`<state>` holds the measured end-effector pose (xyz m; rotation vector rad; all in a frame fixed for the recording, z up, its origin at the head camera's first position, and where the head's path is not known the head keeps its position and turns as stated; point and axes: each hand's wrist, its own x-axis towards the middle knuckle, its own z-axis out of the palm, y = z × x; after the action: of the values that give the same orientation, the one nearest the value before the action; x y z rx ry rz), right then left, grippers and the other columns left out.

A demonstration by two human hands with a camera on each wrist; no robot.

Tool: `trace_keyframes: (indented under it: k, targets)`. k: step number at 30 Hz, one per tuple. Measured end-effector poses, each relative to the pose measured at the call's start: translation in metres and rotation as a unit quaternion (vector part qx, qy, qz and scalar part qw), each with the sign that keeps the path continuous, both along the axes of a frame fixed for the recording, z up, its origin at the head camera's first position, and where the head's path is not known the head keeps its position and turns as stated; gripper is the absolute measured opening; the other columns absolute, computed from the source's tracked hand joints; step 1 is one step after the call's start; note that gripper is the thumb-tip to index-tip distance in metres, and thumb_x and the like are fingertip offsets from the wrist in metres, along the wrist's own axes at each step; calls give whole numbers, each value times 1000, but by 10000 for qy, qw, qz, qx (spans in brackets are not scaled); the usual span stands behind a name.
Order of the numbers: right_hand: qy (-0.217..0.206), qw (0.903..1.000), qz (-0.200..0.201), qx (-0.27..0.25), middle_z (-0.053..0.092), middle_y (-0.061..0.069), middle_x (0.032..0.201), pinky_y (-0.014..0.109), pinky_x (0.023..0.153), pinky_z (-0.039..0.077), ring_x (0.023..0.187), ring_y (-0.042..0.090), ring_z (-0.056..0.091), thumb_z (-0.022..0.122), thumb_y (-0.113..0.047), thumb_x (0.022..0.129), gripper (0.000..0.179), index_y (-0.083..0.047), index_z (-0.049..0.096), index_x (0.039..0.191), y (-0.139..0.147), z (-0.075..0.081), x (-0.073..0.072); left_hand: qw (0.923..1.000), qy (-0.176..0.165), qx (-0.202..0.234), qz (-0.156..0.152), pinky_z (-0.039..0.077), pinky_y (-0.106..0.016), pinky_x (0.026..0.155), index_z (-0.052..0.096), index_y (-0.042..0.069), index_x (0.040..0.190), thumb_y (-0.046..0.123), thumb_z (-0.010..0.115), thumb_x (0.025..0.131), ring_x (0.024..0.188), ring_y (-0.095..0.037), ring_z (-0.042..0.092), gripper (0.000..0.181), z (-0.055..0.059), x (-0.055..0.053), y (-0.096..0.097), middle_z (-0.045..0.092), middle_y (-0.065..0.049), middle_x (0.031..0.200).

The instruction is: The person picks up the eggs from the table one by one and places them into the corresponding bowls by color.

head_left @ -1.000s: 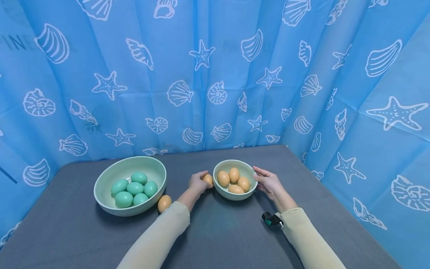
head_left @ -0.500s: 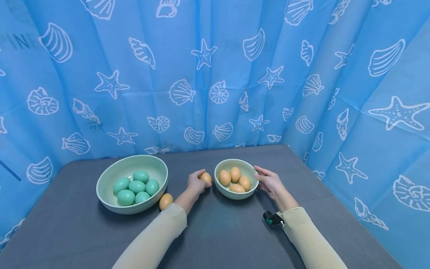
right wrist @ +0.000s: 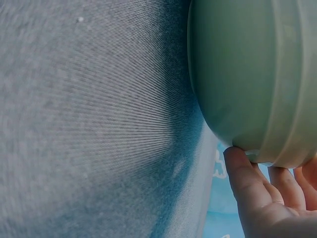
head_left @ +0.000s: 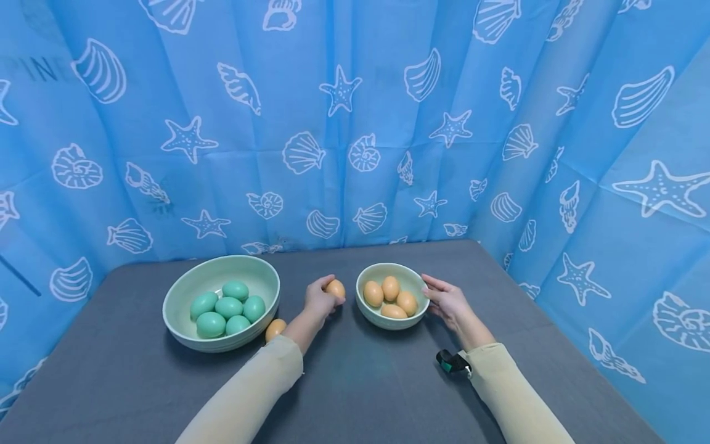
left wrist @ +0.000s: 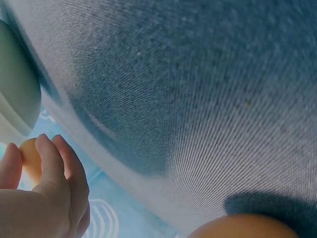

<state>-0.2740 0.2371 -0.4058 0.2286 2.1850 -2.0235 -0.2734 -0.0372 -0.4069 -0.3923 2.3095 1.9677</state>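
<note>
My left hand (head_left: 322,301) holds a light brown egg (head_left: 335,288) between thumb and fingers, just left of the small pale green bowl (head_left: 390,324). In the left wrist view the held egg (left wrist: 31,159) is partly covered by the fingers, and the small bowl's wall (left wrist: 17,79) stands beside it. On the bowl's right side my right hand (head_left: 450,305) grips the rim and wall; its fingertips press the outer wall (right wrist: 237,74) in the right wrist view. Inside the small bowl (right wrist: 247,99) lie several brown eggs (head_left: 391,288).
A larger pale green bowl (head_left: 222,346) with several green eggs (head_left: 228,307) stands at the left. Against its right side lies one brown egg (head_left: 275,330), partly hidden by the left forearm. A black strap (head_left: 452,361) hangs at the right wrist. A blue shell-patterned curtain (head_left: 344,154) borders the grey table (head_left: 377,394).
My left hand has moved left with the egg, from right at the small bowl to a visible gap from it. The right hand stays at the bowl. The whole view shifts slightly.
</note>
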Motion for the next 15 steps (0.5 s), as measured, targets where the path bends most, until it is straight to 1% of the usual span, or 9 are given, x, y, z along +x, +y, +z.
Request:
trace_keyframes:
  k: [5,9,12,15]
  targets:
    - [-20,10000,-24,4,33,24,156,39,100,54,139,36,41,52,-4,103,54,-1,35,154,0,0,0,9999,73,13,67,53,-26,65,53,8,146,-11,73,84,94,-26,61,68,5,3,1,52,-19,145]
    - [-29,10000,-24,13,33,24,156,39,100,54,137,34,43,51,-3,103,53,-1,35,154,0,0,0,10000,60,-1,70,53,-25,66,54,10,145,-10,74,84,93,-26,61,67,9,4,3,52,-18,145]
    - [-2,10000,-19,16,33,25,156,41,103,52,138,35,44,52,-4,103,54,-1,35,154,0,0,0,10000,38,16,64,53,-27,68,54,10,145,-9,73,85,92,-26,61,66,12,5,3,52,-18,145]
    - [6,10000,-13,34,32,25,157,47,107,48,139,37,41,52,-5,104,54,-1,34,154,0,1,0,9999,58,76,61,56,-30,73,53,9,146,-9,72,86,99,-28,62,65,14,5,3,52,-19,144]
